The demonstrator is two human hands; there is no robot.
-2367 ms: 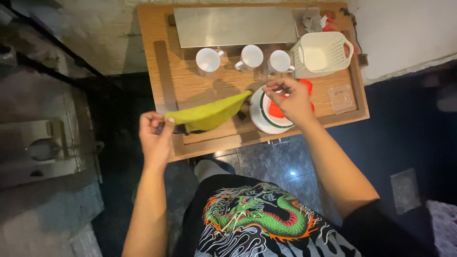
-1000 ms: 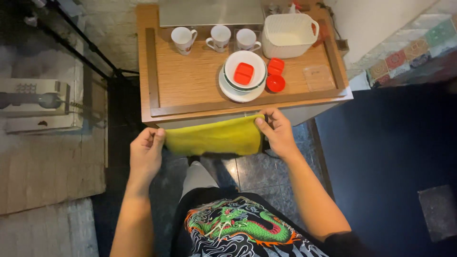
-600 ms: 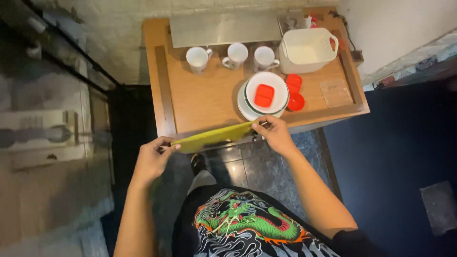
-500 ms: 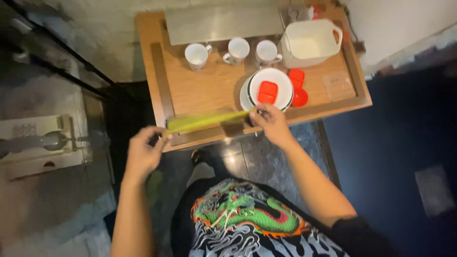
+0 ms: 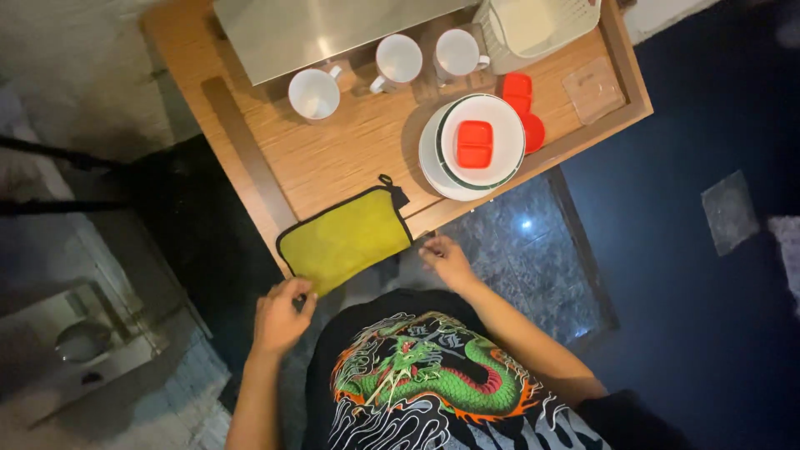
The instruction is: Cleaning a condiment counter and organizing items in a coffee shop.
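Nearest the camera, the left hand (image 5: 279, 317) is seen just below the bench (image 5: 350, 150), its fingers loosely curled and touching, or all but touching, the near left corner of the yellow cloth (image 5: 346, 239); nothing is clasped in it. The right hand (image 5: 447, 260) is held just beside the cloth's near right corner, fingers half open and empty, slightly apart from the fabric. The cloth is laid flat on the near edge of the bench, overhanging it a little, with its long axis running from lower left to upper right, between the two hands; the left hand is the nearer to it. A dark loop is seen at its far right corner. Beyond it, on the wooden surface, a stack of white plates (image 5: 471, 146) bearing a red dish (image 5: 474, 143) is set, with further red pieces just behind. Farther off, three white cups (image 5: 398, 60) are lined before a metal tray (image 5: 325, 29), and a white basket (image 5: 533, 25) is placed at the far right. A dark tiled floor (image 5: 717, 208) lies around.
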